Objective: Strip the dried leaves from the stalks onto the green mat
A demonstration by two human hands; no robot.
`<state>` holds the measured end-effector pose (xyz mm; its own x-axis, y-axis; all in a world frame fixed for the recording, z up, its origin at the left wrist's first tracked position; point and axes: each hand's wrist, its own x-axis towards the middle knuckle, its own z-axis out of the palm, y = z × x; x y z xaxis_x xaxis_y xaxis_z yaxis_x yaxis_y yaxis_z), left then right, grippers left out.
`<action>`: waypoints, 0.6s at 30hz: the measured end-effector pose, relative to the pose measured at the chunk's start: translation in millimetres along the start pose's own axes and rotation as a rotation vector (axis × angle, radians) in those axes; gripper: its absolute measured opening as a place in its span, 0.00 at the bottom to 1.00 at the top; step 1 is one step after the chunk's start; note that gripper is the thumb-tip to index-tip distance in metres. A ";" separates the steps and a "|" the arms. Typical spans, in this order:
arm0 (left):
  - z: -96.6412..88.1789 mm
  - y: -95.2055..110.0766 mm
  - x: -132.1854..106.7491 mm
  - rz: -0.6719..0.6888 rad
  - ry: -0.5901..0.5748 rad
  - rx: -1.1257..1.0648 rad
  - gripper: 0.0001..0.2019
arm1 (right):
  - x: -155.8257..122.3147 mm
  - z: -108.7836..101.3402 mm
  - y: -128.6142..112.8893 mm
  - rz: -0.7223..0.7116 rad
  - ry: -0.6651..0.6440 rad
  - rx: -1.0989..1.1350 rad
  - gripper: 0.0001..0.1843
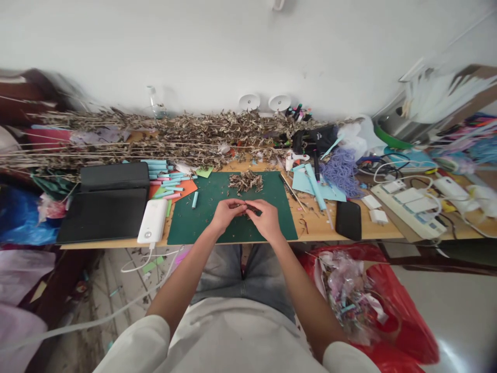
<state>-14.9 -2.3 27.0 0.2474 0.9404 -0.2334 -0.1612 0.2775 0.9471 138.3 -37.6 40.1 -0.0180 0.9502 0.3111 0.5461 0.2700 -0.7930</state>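
Both hands meet above the green cutting mat (194,225), fingertips pinched close together. My left hand (227,213) and my right hand (265,218) are closed on a small brown bit that looks like dried leaf, mostly hidden by the fingers. Just beyond them lies a pile of crumbled dried leaves (246,181). A short light-blue paper roll (194,200) rests on the mat to the left, with leaf crumbs scattered around.
Long bundles of dried stems (186,132) line the table's back. On the left are a black tablet case (103,212), white power bank (152,220) and several paper rolls (171,184). Rightward are purple yarn (341,168), a phone (348,220) and a power strip (407,207). A red bag (404,305) sits below.
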 end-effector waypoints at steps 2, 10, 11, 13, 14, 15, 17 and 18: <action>0.2 1.4 -0.6 -0.021 -0.017 -0.024 0.22 | -0.9 0.8 -0.7 0.011 0.012 0.027 0.12; 0.6 4.1 -3.1 0.045 -0.059 0.044 0.19 | -1.5 -0.5 -1.1 0.005 0.072 0.030 0.09; 0.0 3.7 -2.9 0.061 -0.057 0.075 0.18 | -1.2 -0.9 -1.3 0.010 0.073 0.030 0.09; -1.1 3.0 -2.3 0.095 -0.043 0.131 0.17 | -0.9 -1.8 -1.9 0.016 0.068 0.040 0.09; -1.6 2.7 -1.9 0.108 -0.035 0.146 0.16 | -1.1 -2.3 -2.3 0.015 0.067 0.052 0.09; -1.7 2.6 -1.5 0.117 -0.030 0.151 0.16 | -1.4 -2.8 -2.6 0.015 0.067 0.068 0.09; -1.2 2.8 -1.2 0.115 -0.025 0.143 0.15 | -2.3 -3.8 -3.1 0.023 0.061 0.112 0.09; -0.5 3.3 -1.2 0.108 -0.022 0.141 0.15 | -2.7 -4.4 -3.3 0.032 0.054 0.136 0.09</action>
<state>-16.2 -2.4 30.4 0.2573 0.9582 -0.1253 -0.0532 0.1435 0.9882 140.2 -41.8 44.2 0.0444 0.9500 0.3091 0.4273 0.2616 -0.8654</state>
